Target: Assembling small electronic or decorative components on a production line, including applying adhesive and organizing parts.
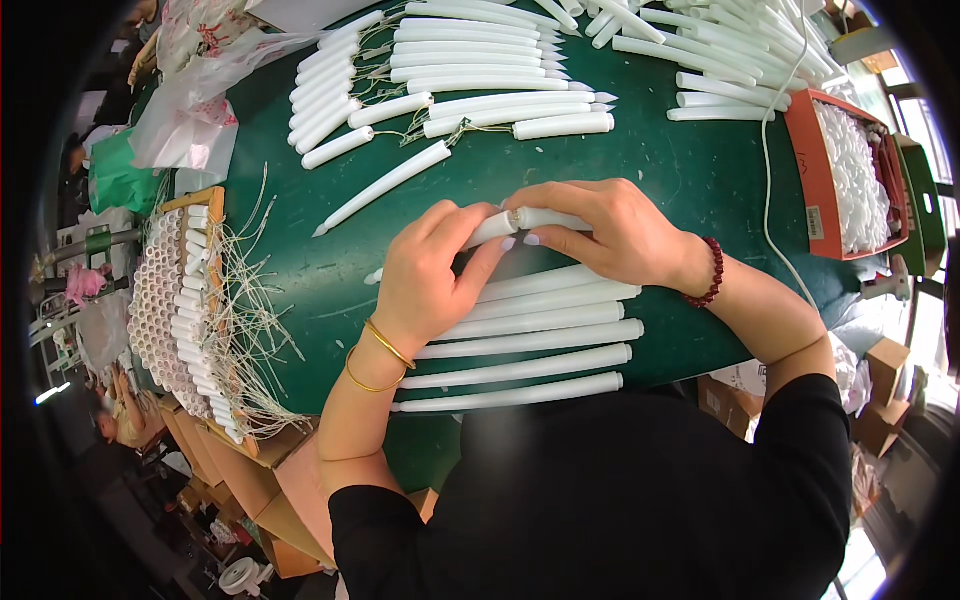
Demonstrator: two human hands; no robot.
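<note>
My left hand (435, 262) grips a white tapered candle-shaped stick (490, 229), whose narrow tip pokes out on the far side of the palm. Pinched in my right hand (610, 225) is a short white tube (552, 219). The ends of the two pieces meet, or nearly meet, between my fingertips; whether they are joined I cannot tell. Under my hands lies a row of several white tapered sticks (530, 340), side by side near the table's front edge. Farther off, a lone tapered stick (385, 187) is wired to a short tube (563, 125).
Wired sticks and tubes (480, 50) lie at the back of the green table (690, 180). Loose white tubes (720, 60) pile at the back right. An orange box (815, 170) of small white parts stands right, near a white cable (768, 190). A wooden-framed rack (205, 300) with loose wires stands left.
</note>
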